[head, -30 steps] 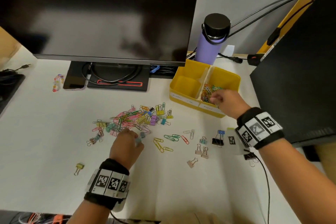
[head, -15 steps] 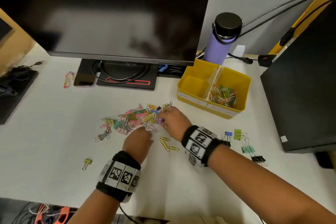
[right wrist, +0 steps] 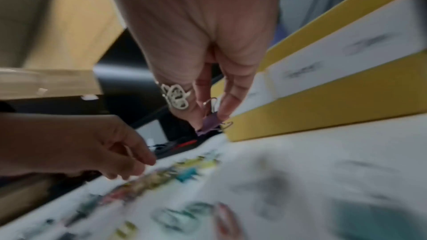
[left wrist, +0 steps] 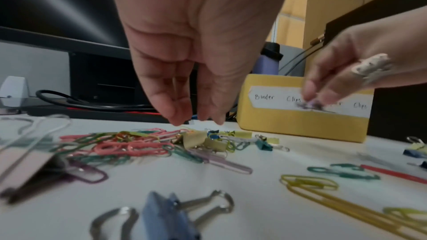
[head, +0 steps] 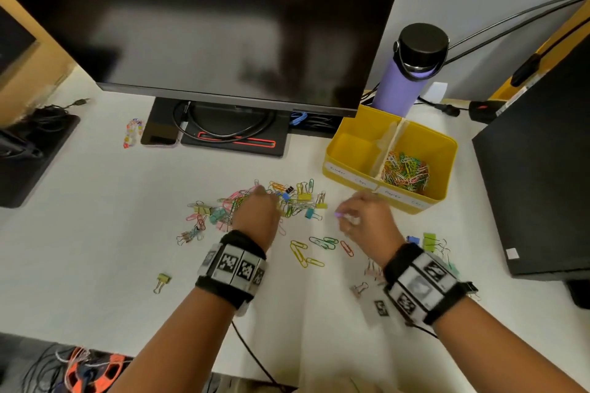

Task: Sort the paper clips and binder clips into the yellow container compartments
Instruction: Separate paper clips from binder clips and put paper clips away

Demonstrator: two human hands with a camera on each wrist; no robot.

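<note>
From the head cam, the left hand (head: 255, 217) was down over the mixed heap of coloured wire paper clips and small binder clips (head: 271, 204) on the white desk (head: 95, 233), while the right hand (head: 364, 220) hung just in front of the yellow plastic two-compartment container (head: 391, 163) with something small and purple at its fingertips. The right compartment already had a good pile of paper clips; the left one, labelled for binder clips, looked bare. The left wrist cam showed the left hand's fingers (left wrist: 177, 114) pointing down close together just over the heap, not gripping anything as far as I could see. The right wrist cam was pretty smeared, but the right hand was pinching a small purple binder clip with silver wire handles (right wrist: 210, 123) between thumb and fingers, right beside the container's front wall. So I'd say this was the carry-to-bin step for a binder clip. The next move would need lifting it over the front wall and dropping it in the left compartment, not the paper clip side, with the left hand picking its next piece out of the tangle.
</note>
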